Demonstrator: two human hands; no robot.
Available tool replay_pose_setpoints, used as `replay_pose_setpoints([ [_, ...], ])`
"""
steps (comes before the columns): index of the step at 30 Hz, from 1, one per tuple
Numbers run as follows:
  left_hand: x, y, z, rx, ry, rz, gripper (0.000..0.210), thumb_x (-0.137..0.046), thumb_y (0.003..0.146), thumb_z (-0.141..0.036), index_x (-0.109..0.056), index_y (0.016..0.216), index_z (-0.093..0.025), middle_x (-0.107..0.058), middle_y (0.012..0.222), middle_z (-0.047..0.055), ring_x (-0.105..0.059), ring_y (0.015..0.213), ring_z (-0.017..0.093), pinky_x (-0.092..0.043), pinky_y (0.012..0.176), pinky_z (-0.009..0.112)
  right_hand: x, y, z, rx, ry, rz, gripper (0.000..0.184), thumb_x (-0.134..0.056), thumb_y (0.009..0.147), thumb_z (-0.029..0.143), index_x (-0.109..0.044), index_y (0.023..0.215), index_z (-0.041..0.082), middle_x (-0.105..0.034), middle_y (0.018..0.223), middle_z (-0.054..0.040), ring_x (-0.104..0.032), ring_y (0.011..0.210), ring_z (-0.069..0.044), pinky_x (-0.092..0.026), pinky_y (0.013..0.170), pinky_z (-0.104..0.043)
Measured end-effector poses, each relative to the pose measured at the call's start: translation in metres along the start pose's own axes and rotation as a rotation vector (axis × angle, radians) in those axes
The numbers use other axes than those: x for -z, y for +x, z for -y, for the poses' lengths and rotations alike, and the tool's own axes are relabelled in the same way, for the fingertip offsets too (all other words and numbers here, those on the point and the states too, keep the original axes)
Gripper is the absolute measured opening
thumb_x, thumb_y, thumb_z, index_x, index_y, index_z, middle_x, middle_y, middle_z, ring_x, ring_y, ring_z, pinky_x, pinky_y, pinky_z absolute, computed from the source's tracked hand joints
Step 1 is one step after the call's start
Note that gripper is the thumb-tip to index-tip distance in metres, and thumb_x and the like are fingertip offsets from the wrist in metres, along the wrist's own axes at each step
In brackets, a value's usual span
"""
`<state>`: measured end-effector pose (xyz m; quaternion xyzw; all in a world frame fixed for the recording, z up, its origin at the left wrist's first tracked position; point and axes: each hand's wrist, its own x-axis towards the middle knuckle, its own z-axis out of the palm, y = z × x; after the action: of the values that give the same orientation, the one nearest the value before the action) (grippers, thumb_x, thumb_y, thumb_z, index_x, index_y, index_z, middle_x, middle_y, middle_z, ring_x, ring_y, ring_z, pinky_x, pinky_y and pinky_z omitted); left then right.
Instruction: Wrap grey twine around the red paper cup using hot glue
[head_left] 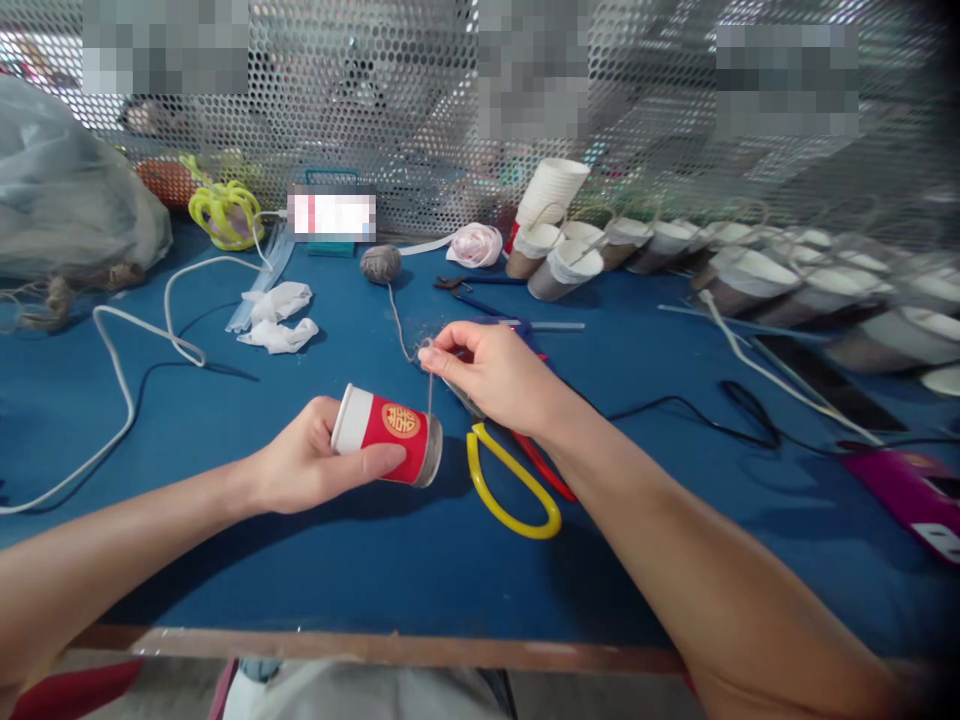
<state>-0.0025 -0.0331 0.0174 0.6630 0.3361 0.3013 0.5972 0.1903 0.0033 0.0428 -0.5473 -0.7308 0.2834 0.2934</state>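
My left hand is wrapped round a red and white paper cup with a gold emblem, tilted on its side with its rim to the left. Grey yarn is wound about the cup's base end. My right hand pinches that yarn between thumb and fingers, just above the cup. From there the strand runs back to a grey yarn ball on the table. Under my right wrist lie scissors with a yellow handle loop; their blades are partly hidden by the hand.
Several yarn-wrapped cups line the back right, beside a stack of white cups. Pliers, a pink ribbon roll and crumpled white material lie behind my hands. A white cable loops at left; a phone rests at right.
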Motion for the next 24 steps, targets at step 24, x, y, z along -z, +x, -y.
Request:
replay_pose_setpoints([
  [24, 0.0059, -0.0007, 0.0013, -0.504, 0.391, -0.029, 0.028, -0.058, 0.075, -0.013, -0.044, 0.051, -0.017, -0.044, 0.043, -0.004, -0.036, 0.042, 0.007, -0.033, 0.044, 0.02, -0.0078, -0.0038, 0.003, -0.076, 0.083, 0.224, 0.02, -0.054, 0.077, 0.032, -0.053, 0.064, 0.017, -0.051, 0.059, 0.0025, -0.042, 0.055, -0.01, -0.032, 0.053, -0.025],
])
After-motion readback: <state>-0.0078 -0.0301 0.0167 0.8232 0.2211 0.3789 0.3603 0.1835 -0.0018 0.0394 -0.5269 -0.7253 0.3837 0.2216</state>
